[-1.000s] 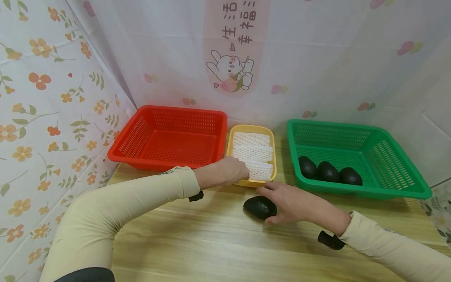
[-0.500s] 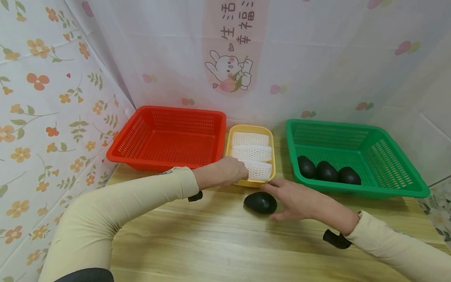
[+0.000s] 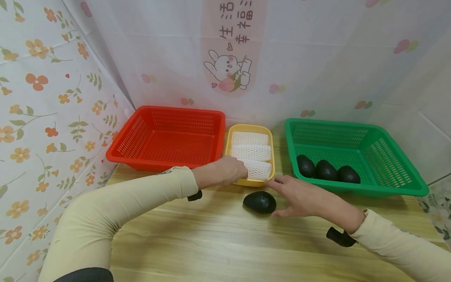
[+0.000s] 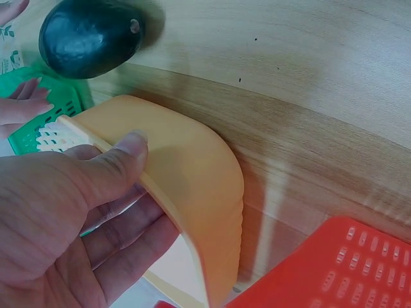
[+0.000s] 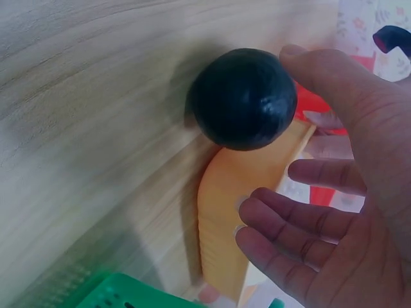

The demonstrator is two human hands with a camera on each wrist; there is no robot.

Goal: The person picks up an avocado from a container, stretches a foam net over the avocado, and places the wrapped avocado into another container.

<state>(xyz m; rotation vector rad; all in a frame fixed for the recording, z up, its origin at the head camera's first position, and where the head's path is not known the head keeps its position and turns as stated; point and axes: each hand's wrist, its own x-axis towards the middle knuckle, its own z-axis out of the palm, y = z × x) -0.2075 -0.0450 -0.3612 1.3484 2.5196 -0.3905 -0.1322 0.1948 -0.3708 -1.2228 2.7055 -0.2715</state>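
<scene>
Loose dark avocado (image 3: 260,202) on the table (image 3: 218,243), just below frame centre. Right hand (image 3: 297,196) just beside it, fingers spread, loose. Yellow tray (image 3: 248,126) above: three white net sleeves (image 3: 251,152). Left hand (image 3: 223,171) at its lower left, fingers over the rim; can't tell if pinching. Green basket (image 3: 352,189), right: three more avocados (image 3: 326,170). Red basket (image 3: 169,161), left.

There's the yellow tray (image 3: 251,183), toward the worktop's (image 3: 225,243) far edge, three white mesh sleeves (image 3: 251,152) crosswise inside! Just off its near edge, the glossy dark avocado (image 3: 259,202) lies on its side, narrow end left.
</scene>
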